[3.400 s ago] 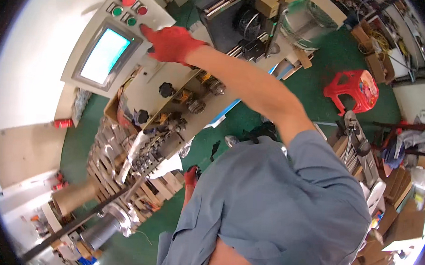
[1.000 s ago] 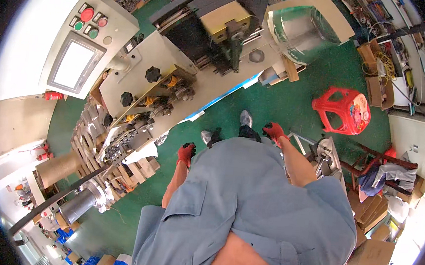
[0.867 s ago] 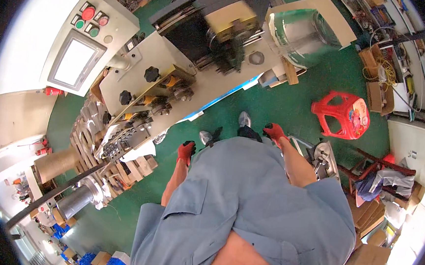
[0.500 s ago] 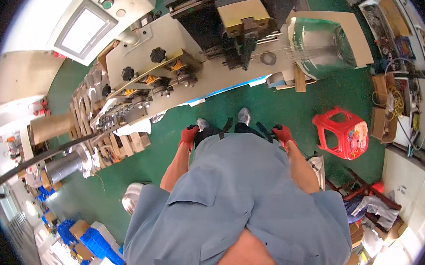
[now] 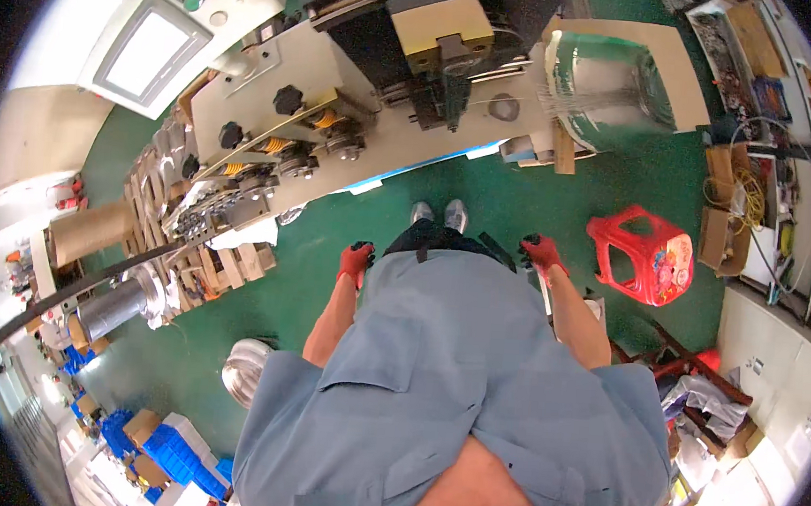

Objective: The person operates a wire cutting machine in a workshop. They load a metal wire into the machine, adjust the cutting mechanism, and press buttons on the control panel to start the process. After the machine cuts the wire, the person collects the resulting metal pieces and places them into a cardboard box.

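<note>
Both my hands hang beside my body in red gloves with dark finger parts. My left hand (image 5: 356, 261) is left of my waist, its fingers curled in, with no object showing in it. My right hand (image 5: 542, 253) is at the other side, likewise curled, and nothing is seen in its grasp. Neither touches the long machine (image 5: 404, 145) in front of me. The red plastic stool (image 5: 642, 255) stands on the floor to the right, nearest my right hand.
At upper left is a control panel (image 5: 152, 50) with a screen and buttons. A green-edged clear roll (image 5: 610, 84) lies at the machine's right end. Wooden pallets (image 5: 235, 265) are to the left, a round metal piece (image 5: 245, 372) lies behind my left arm, and shelves (image 5: 778, 176) line the right.
My feet have come side by side; before, they were farther apart. The machine and panel have shifted slightly left and up in view. Both hands stay at my sides.
</note>
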